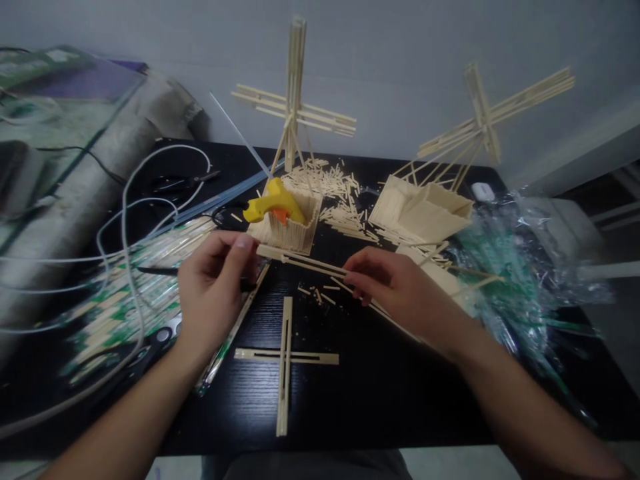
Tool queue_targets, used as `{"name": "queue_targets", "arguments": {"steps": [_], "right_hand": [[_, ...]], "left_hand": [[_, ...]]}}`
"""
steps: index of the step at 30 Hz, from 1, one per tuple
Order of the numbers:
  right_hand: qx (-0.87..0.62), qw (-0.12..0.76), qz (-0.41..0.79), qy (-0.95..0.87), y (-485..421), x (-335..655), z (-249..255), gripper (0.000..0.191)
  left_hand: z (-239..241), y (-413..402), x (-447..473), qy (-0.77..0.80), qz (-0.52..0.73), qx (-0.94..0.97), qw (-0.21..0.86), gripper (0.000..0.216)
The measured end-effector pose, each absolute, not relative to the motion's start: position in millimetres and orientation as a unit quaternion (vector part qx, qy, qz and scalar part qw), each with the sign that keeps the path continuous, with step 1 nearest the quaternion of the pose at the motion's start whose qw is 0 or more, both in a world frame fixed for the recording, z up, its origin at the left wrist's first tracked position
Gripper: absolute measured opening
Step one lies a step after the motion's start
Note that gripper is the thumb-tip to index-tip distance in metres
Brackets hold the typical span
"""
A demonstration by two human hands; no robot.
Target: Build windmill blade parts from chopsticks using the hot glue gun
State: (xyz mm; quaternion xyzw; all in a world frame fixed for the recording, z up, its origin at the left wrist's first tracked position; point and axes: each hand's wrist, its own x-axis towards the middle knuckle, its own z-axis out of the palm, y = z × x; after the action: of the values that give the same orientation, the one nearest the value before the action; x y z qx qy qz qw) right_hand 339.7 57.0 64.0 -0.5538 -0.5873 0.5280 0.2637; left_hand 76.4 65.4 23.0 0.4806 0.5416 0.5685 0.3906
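Note:
My left hand (213,287) and my right hand (400,287) hold a bundle of thin wooden sticks (305,261) between them, above a black table (380,393). The left fingers pinch its left end, the right fingers grip its right end. Below the hands a cross of glued sticks (285,357) lies flat on the table. Just behind the bundle, a yellow glue gun (273,203) rests in a small stick-built box (293,227).
Two stick windmill models stand at the back, one (295,107) centre and one (480,127) right above a stick house (425,210). Loose stick pieces (340,193) litter the middle. White cables (125,233), scissors (160,337) and stick packets (130,287) lie left; crumpled plastic wrappers (515,267) right.

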Motion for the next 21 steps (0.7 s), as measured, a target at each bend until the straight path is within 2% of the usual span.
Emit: {"name": "queue_targets", "arguments": {"steps": [3,6,9,13,17,21], "right_hand": [[-0.525,0.306,0.583,-0.539,47.2,341.1,49.7,0.024],[-0.462,0.347,0.675,-0.459,33.5,338.2,24.5,0.030],[-0.398,0.361,0.741,-0.403,22.2,333.5,-3.7,0.035],[-0.367,0.380,0.774,-0.349,17.9,330.7,-27.3,0.036],[-0.347,0.375,0.791,-0.336,20.0,331.8,-32.1,0.035],[-0.341,0.372,0.794,-0.338,20.7,333.4,-31.0,0.031]], "left_hand": [[26.2,70.8,69.9,0.527,0.624,0.460,0.348,0.016],[32.1,80.9,63.9,0.517,0.670,0.475,0.240,0.012],[39.2,93.5,60.7,0.534,0.644,0.520,0.169,0.008],[51.8,109.0,61.8,0.594,0.532,0.570,0.201,0.022],[66.0,116.6,66.8,0.642,0.417,0.578,0.282,0.039],[71.5,116.1,68.8,0.670,0.380,0.558,0.308,0.037]]}}
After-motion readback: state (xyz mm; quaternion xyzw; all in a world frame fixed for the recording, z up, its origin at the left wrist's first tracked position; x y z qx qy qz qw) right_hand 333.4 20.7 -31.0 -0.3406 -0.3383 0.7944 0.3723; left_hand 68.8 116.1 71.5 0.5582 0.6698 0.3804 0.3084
